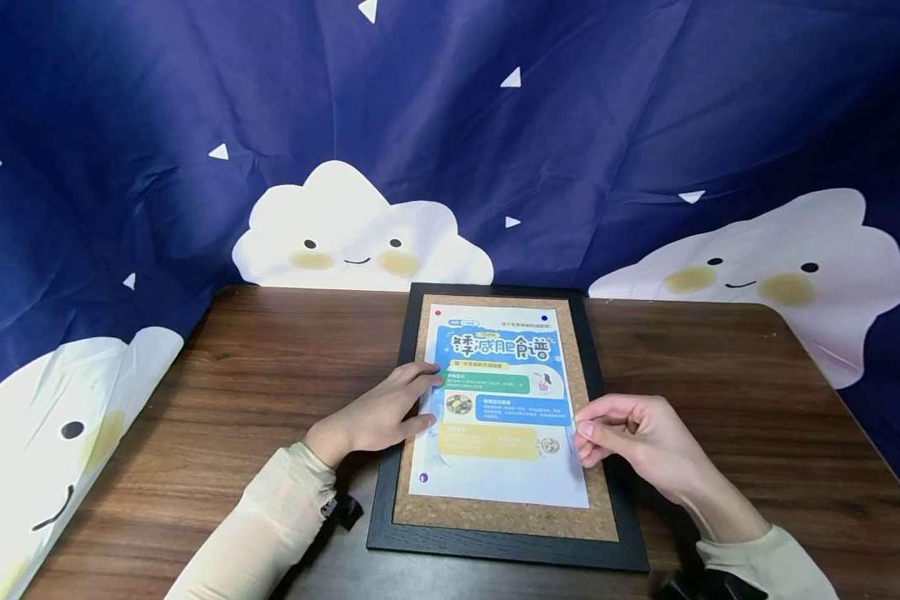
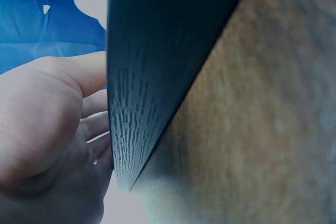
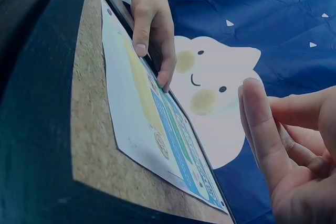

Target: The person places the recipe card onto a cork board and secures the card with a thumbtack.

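A cork board in a black frame lies flat, with a printed poster on it. Round pins show at three corners: a red pin at top left, a blue pin at top right and a purple pin at bottom left. My left hand reaches across the left side of the frame, fingers extended, fingertips at the poster's left edge. Thumb and forefinger of my right hand come together above the poster's right edge; I cannot tell if something small is between them.
The board lies on a dark brown wooden table, its lower end towards me. Behind the table hangs a navy curtain with smiling clouds and white triangles. A black strap device sits at the left wrist.
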`<state>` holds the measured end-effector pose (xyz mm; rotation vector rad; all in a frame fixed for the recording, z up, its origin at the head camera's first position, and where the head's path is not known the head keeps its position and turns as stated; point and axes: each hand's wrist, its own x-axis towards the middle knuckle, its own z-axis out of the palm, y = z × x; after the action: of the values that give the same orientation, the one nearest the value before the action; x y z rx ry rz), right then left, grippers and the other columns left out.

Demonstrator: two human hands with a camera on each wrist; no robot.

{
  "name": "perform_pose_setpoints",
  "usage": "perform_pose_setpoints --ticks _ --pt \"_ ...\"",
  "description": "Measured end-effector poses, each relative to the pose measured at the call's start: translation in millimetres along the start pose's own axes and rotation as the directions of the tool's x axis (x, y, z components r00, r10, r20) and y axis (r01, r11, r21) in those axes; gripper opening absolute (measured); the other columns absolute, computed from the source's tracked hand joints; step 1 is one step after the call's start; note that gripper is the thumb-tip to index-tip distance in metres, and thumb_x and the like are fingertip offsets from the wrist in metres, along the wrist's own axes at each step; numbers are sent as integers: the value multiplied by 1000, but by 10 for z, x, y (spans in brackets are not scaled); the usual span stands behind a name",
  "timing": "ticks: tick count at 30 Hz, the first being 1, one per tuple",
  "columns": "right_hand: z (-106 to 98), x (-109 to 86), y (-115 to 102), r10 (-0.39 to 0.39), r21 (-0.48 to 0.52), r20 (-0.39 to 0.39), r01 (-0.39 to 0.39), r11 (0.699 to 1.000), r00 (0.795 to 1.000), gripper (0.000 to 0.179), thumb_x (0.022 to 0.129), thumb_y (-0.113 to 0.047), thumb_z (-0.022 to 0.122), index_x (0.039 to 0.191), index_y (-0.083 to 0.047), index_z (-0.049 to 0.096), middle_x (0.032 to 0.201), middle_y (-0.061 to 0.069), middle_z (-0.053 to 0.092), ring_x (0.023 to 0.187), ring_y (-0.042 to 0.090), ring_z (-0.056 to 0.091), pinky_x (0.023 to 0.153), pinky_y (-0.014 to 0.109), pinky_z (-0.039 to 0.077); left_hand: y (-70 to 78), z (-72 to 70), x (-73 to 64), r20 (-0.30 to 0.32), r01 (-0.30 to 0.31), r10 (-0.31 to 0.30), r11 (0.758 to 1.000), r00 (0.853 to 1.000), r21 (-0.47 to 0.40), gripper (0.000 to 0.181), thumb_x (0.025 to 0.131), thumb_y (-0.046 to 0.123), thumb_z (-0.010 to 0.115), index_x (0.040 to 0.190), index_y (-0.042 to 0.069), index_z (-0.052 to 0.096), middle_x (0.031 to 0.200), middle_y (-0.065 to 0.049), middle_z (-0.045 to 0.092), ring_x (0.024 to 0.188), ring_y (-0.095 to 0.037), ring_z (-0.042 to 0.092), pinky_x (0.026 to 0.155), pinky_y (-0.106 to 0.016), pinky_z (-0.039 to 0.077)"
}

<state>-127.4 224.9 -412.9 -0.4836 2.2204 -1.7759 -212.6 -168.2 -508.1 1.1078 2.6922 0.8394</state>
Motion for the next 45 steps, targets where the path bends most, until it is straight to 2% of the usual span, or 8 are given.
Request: perform_pose_setpoints --ticks 4,10,12,17,21,27,35,45 --pt "8 -30 -7 14 -20 2 -14 1000 1000 23 104 1 67 115 22 68 92 14 80 77 17 78 72 36 67 104 -70 -15 0 -9 9 1000 1000 3 59 112 39 59 158 2 50 171 -13 36 158 -34 35 122 -50 43" --pt "51 -69 17 16 -14 19 -16 1000 1000 22 104 2 67 113 22 68 91 15 79 77 14 77 70 36 67 375 -258 -40 38 16 -14 999 999 -38 57 111 27 62 156 -7 49 170 -23 36 157 -42 34 122 -58 41" --pt "73 -80 34 13 -5 36 -13 1000 999 22 104 2 67 111 22 68 89 14 79 76 13 76 69 36 67 333 -229 -33 37 23 -21 999 999 -42 57 112 28 61 156 -5 49 171 -20 35 158 -40 34 123 -58 40" --pt "111 -90 61 41 28 85 -43 999 996 25 104 -1 68 111 23 66 87 6 79 75 11 75 68 36 67 54 -39 -1 16 22 -22 1000 1000 5 58 112 37 61 159 4 50 174 -9 33 161 -30 32 124 -52 41" --pt "109 -80 74 74 73 123 -83 994 990 30 105 -3 68 115 25 64 89 1 79 76 11 76 70 34 67 -34 22 6 3 4 -4 1000 1000 14 59 112 38 61 161 7 49 175 -7 32 162 -30 31 124 -55 41" --pt "85 -79 119 82 128 208 -111 986 975 33 107 -5 65 120 25 61 92 3 79 77 12 76 71 34 67 14 -1 -13 -2 1 -1 1000 1000 4 59 112 38 60 161 7 48 174 -9 33 161 -31 32 124 -53 41" --pt "30 -132 171 111 141 271 -154 978 956 32 109 -5 61 123 23 62 98 12 80 80 15 78 74 36 67 223 -146 -43 12 -12 12 1000 1000 1 60 113 38 58 159 0 48 172 -15 35 159 -36 33 124 -53 41" --pt "5 -181 247 87 181 336 -155 971 938 26 109 -1 59 119 23 60 99 14 80 82 14 78 73 34 67 79 -40 -25 3 4 -4 999 1000 -32 61 112 40 59 161 6 48 174 -11 33 160 -34 32 123 -55 41"
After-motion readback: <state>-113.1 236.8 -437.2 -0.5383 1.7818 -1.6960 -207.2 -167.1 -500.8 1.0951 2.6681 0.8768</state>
